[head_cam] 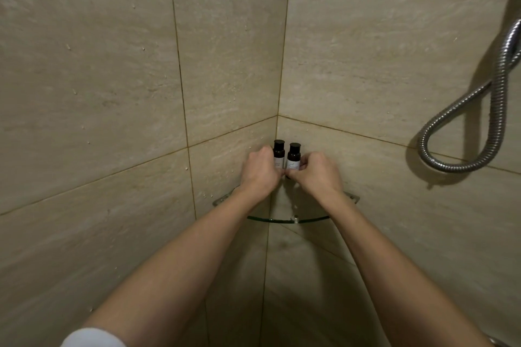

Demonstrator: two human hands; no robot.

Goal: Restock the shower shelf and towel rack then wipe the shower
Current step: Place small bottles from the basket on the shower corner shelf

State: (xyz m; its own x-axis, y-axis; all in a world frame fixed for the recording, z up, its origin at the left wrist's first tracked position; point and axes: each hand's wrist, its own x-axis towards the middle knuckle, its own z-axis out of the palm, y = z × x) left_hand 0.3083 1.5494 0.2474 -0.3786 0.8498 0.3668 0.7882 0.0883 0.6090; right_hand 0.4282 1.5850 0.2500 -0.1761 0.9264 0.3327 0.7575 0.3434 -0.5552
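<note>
Our left hand (260, 170) is curled round the left bottle (278, 153). Our right hand (320, 173) pinches the right bottle (293, 157) low on its label, so each hand is closed on its own bottle, with the thumbs nearly meeting in front. We judge that we are standing the pair upright, just beside each other, deep in the back corner of the glass shelf (287, 220). There the two walls would steady them, and the pale labels face out. We cannot tell whether their bases rest on the glass, because our hands hide them. Both bottles are dark with black caps on, and what they hold, or how full they are, does not show. Water beads on the shelf's curved front edge and on the tiled wall (112, 79), so we judge the wiping is not yet done. The shower hose (496, 110) loops well off to the right.
</note>
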